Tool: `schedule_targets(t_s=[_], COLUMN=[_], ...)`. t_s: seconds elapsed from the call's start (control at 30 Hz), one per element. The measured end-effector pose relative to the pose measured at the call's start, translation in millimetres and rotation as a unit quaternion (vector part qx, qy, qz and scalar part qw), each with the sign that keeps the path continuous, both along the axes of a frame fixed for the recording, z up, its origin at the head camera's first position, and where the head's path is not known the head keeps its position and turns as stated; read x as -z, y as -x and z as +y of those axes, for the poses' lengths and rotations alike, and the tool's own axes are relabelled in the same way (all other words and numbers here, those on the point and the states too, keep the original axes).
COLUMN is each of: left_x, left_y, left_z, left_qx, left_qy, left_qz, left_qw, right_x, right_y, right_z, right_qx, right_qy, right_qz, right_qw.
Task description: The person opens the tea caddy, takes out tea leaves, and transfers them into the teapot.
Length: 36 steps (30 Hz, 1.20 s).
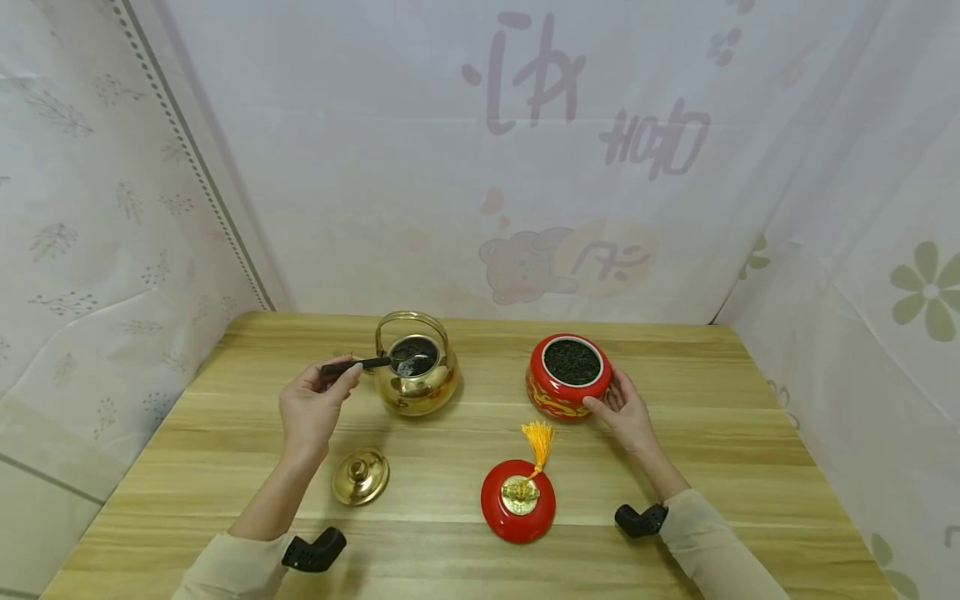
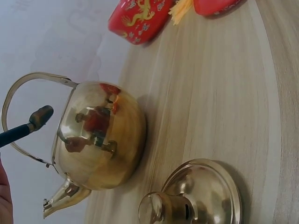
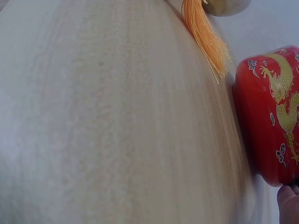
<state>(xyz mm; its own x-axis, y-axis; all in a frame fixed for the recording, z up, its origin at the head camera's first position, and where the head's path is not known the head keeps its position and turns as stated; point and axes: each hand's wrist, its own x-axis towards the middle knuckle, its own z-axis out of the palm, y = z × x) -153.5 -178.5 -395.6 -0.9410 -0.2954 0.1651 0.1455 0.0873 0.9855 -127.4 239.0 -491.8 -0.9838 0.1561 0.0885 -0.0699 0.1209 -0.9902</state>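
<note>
My left hand (image 1: 315, 408) pinches the dark handle of a small spoon (image 1: 356, 365). Its bowl is over the open mouth of a brass kettle (image 1: 416, 392), and in the left wrist view the spoon head (image 2: 41, 116) is seen above the rim with the kettle (image 2: 100, 135) behind it. Dark contents show inside the kettle. With thumb in front and fingers at its right side, my right hand (image 1: 622, 408) grips a red jar (image 1: 555, 400) filled with dark tea leaves (image 1: 573, 361). A gold dragon decorates the jar (image 3: 266, 121) in the right wrist view.
The brass kettle lid (image 1: 361, 477) lies on the wooden table (image 1: 435, 542) in front of the kettle. Nearer the middle lies the red jar lid (image 1: 517, 527), its yellow tassel (image 1: 538, 442) pointing away from me. Printed cloth (image 1: 375, 208) hangs behind the table and at both sides.
</note>
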Motion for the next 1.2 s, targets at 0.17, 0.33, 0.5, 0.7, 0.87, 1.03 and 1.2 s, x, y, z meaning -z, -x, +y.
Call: schedule_targets(t_s=[0.17,0.33,0.5,0.7,0.87,1.03,1.2], left_x=[0.1,-0.9,-4.2,-6.4,-7.6,-8.4,-9.5], left_y=[2.5,4.9,7.4,12.8,15.4,16.8,19.0], left_z=[-0.4,-0.1,0.4,-0.9,-2.0,-1.6,0.2], left_qx=[-0.001,0.003,0.006,0.008,0.011,0.016,0.015], left_qy=[0.023,0.029,0.048,0.086,0.116,0.124,0.137], left_qz=[0.002,-0.002,-0.006,0.014,0.020,0.032,0.063], left_qw=[0.9997,0.9996,0.9988,0.9962,0.9930,0.9917,0.9885], right_x=[1.1,0.6,-0.7,-0.9,-1.2,-1.6,-1.6], right_y=[0.5,0.2,-1.0,-1.4,-1.4,-1.1,-1.0], right_z=[0,0,0,0,0,0,0], right_qx=[-0.003,-0.002,0.000,0.003,0.001,-0.003,-0.004], right_qy=[0.001,-0.004,-0.007,-0.009,-0.008,-0.005,-0.007], right_qz=[0.003,0.001,-0.002,-0.006,-0.007,-0.006,-0.004], right_qw=[1.0000,1.0000,1.0000,0.9999,0.9999,1.0000,1.0000])
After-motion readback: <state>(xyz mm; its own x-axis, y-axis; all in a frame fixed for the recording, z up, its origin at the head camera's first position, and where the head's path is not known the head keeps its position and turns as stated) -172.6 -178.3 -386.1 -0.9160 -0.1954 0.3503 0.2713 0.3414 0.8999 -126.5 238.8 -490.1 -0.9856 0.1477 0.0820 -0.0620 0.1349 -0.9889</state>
